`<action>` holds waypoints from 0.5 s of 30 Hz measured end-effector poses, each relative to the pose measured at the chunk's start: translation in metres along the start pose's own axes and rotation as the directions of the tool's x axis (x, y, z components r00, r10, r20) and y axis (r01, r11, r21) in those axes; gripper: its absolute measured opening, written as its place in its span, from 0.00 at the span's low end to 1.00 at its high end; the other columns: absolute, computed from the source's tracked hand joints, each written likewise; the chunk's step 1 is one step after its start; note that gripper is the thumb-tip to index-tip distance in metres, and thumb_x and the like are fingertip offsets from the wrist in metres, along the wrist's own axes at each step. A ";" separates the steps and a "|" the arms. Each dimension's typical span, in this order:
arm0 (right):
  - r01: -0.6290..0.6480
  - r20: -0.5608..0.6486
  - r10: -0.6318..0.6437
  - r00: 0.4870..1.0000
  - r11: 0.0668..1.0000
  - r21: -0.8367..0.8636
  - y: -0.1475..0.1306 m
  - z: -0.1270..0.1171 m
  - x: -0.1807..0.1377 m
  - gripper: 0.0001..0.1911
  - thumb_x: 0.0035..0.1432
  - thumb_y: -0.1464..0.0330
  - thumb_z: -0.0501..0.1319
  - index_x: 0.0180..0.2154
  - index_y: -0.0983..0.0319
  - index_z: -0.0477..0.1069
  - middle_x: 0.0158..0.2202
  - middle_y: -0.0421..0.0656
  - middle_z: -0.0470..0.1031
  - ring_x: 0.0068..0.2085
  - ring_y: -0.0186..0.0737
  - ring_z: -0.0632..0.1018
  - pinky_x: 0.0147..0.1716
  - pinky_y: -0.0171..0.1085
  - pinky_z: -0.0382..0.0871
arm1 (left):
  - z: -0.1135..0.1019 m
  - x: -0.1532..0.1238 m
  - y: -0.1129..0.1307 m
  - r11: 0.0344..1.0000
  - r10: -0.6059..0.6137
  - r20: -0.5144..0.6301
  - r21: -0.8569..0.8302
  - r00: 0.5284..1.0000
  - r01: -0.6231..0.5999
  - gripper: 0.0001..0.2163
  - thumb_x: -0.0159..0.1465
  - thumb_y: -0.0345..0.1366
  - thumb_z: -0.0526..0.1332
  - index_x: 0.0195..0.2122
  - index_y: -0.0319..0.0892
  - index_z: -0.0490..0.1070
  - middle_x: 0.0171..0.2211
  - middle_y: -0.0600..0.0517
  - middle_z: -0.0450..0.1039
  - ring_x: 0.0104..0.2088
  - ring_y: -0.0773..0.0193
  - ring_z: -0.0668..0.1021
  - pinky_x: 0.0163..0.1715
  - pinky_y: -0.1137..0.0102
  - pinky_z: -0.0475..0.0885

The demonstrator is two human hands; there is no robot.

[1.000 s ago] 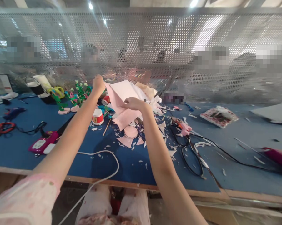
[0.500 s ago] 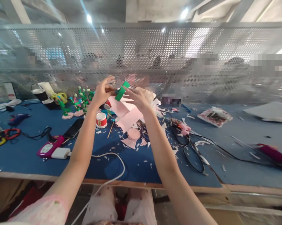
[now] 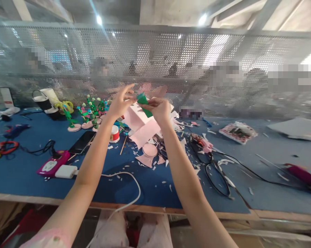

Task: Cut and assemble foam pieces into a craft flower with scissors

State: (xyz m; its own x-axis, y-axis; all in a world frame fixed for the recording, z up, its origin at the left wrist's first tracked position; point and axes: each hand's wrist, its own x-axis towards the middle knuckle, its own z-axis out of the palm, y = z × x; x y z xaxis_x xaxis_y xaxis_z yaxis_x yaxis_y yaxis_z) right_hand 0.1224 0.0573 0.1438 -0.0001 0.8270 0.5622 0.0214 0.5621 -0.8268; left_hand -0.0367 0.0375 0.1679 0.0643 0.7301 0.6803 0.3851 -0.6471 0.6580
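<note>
A small strip of green paper [image 3: 146,109] is raised above the pile at the middle of the table. My right hand [image 3: 159,109] pinches it from the right between thumb and fingers. At the strip's upper left end, my left hand [image 3: 121,103] closes thumb and index finger on it, the other fingers lifted. Below lie folded pink paper [image 3: 142,134] and a pink disc [image 3: 149,150]. A red and white paper cup [image 3: 114,134] stands beside my left forearm. Farther left are several small paper plants [image 3: 92,112] on round pink bases.
A purple power strip [image 3: 53,165] with a white charger, a black phone [image 3: 82,142] and scissors [image 3: 8,147] lie left. Paper scraps, a pink glue gun [image 3: 206,146] with a black cable, and a purple-handled tool [image 3: 301,174] lie right. Perforated metal screen [image 3: 155,51] stands behind.
The green strip has turned, its lower end now pointing right instead of left. My right hand has gone from spread fingers to a pinch, and both hands have shifted slightly right.
</note>
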 end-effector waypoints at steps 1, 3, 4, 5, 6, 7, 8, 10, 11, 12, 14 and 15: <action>0.019 -0.010 -0.020 1.000 0.999 -0.047 -0.002 0.000 -0.001 0.16 0.29 0.63 0.70 0.20 0.65 0.67 0.17 0.36 0.68 0.21 0.31 0.70 0.20 0.32 0.66 | 0.003 0.000 0.000 1.000 -0.001 0.011 -0.027 1.000 0.001 0.19 0.52 0.35 0.64 0.46 0.42 0.67 0.40 0.48 0.73 0.34 0.66 0.76 0.33 0.72 0.72; 0.053 -0.022 -0.056 0.998 0.991 -0.126 -0.006 0.001 -0.003 0.18 0.27 0.64 0.70 0.18 0.64 0.64 0.15 0.34 0.64 0.18 0.28 0.67 0.18 0.30 0.62 | 0.009 -0.001 0.000 0.996 -0.032 -0.003 -0.078 0.999 0.032 0.16 0.49 0.36 0.66 0.40 0.39 0.71 0.37 0.47 0.74 0.33 0.65 0.76 0.32 0.71 0.73; 0.061 -0.022 -0.065 0.998 0.987 -0.146 -0.008 0.002 -0.004 0.18 0.27 0.64 0.71 0.18 0.64 0.64 0.14 0.33 0.63 0.18 0.27 0.65 0.17 0.30 0.61 | 0.011 -0.002 0.000 0.993 -0.056 -0.025 -0.104 0.998 0.053 0.14 0.48 0.36 0.66 0.36 0.37 0.72 0.34 0.47 0.75 0.32 0.65 0.76 0.31 0.71 0.73; 0.059 -0.018 -0.063 0.998 0.987 -0.146 -0.009 0.003 -0.005 0.18 0.27 0.64 0.71 0.18 0.64 0.63 0.15 0.33 0.63 0.18 0.26 0.65 0.17 0.30 0.61 | 0.013 -0.002 0.000 0.989 -0.080 -0.049 -0.130 0.996 0.073 0.13 0.48 0.36 0.66 0.34 0.36 0.73 0.33 0.47 0.75 0.32 0.64 0.76 0.31 0.71 0.73; 0.047 -0.017 -0.050 0.999 0.990 -0.131 -0.010 0.003 -0.005 0.18 0.28 0.63 0.70 0.18 0.64 0.64 0.15 0.34 0.64 0.19 0.26 0.65 0.18 0.30 0.62 | 0.014 -0.002 0.000 0.984 -0.100 -0.070 -0.153 0.993 0.088 0.12 0.47 0.36 0.66 0.32 0.36 0.73 0.31 0.47 0.76 0.31 0.64 0.77 0.30 0.70 0.74; 0.027 -0.020 -0.029 0.999 0.994 -0.105 -0.009 0.004 -0.005 0.17 0.30 0.62 0.70 0.18 0.64 0.64 0.16 0.34 0.65 0.19 0.27 0.66 0.19 0.30 0.63 | 0.014 -0.001 0.000 0.980 -0.113 -0.086 -0.172 0.990 0.097 0.12 0.47 0.36 0.66 0.32 0.35 0.73 0.31 0.47 0.76 0.31 0.64 0.77 0.31 0.70 0.74; -0.001 -0.027 0.000 1.000 0.998 -0.068 -0.008 0.004 -0.004 0.17 0.32 0.61 0.69 0.18 0.64 0.65 0.17 0.35 0.66 0.20 0.27 0.67 0.19 0.31 0.64 | 0.013 0.000 0.000 0.978 -0.118 -0.101 -0.183 0.988 0.098 0.12 0.47 0.36 0.66 0.32 0.35 0.73 0.31 0.47 0.76 0.31 0.64 0.77 0.31 0.70 0.74; -0.069 -0.056 0.070 0.996 0.997 0.028 -0.004 0.001 -0.002 0.16 0.34 0.59 0.68 0.20 0.64 0.66 0.19 0.37 0.69 0.21 0.29 0.70 0.21 0.32 0.67 | 0.009 0.002 0.000 0.980 -0.102 -0.132 -0.183 0.986 0.077 0.14 0.47 0.35 0.67 0.34 0.35 0.72 0.32 0.48 0.76 0.33 0.63 0.77 0.33 0.69 0.75; -0.104 -0.075 0.110 0.991 0.992 0.077 -0.002 -0.001 0.001 0.16 0.35 0.59 0.67 0.21 0.64 0.66 0.20 0.38 0.70 0.22 0.30 0.71 0.22 0.33 0.68 | 0.006 0.003 0.000 0.982 -0.085 -0.148 -0.179 0.985 0.058 0.15 0.47 0.35 0.67 0.35 0.36 0.72 0.33 0.48 0.76 0.35 0.63 0.77 0.33 0.69 0.75; -0.135 -0.096 0.147 0.985 0.983 0.122 0.001 -0.005 0.003 0.16 0.35 0.59 0.67 0.22 0.64 0.67 0.22 0.38 0.71 0.23 0.31 0.72 0.23 0.33 0.69 | 0.003 0.003 0.000 0.984 -0.066 -0.157 -0.177 0.985 0.038 0.16 0.47 0.35 0.67 0.37 0.37 0.71 0.34 0.48 0.76 0.36 0.62 0.77 0.34 0.69 0.75; -0.171 -0.140 0.200 0.970 0.966 0.193 0.004 -0.013 0.007 0.16 0.36 0.60 0.67 0.25 0.63 0.68 0.25 0.38 0.73 0.27 0.32 0.74 0.26 0.34 0.72 | -0.005 0.002 0.002 0.984 -0.019 -0.148 -0.177 0.989 -0.008 0.18 0.46 0.35 0.67 0.39 0.38 0.71 0.34 0.49 0.76 0.36 0.62 0.78 0.34 0.69 0.75; -0.176 -0.162 0.215 0.963 0.959 0.224 0.005 -0.018 0.010 0.15 0.37 0.61 0.66 0.27 0.63 0.68 0.26 0.38 0.74 0.28 0.32 0.75 0.28 0.34 0.73 | -0.008 0.001 0.004 0.983 0.008 -0.123 -0.180 0.992 -0.030 0.17 0.47 0.35 0.67 0.39 0.38 0.71 0.34 0.49 0.76 0.36 0.61 0.78 0.34 0.69 0.75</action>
State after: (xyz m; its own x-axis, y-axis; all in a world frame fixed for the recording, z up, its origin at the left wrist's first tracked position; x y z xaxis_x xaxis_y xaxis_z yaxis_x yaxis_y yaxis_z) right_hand 0.1403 0.0679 0.1450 0.1669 0.9152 0.3668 -0.2037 0.3960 -0.8954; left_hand -0.0431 0.0338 0.1735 -0.0460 0.6925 0.7199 0.2114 -0.6976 0.6846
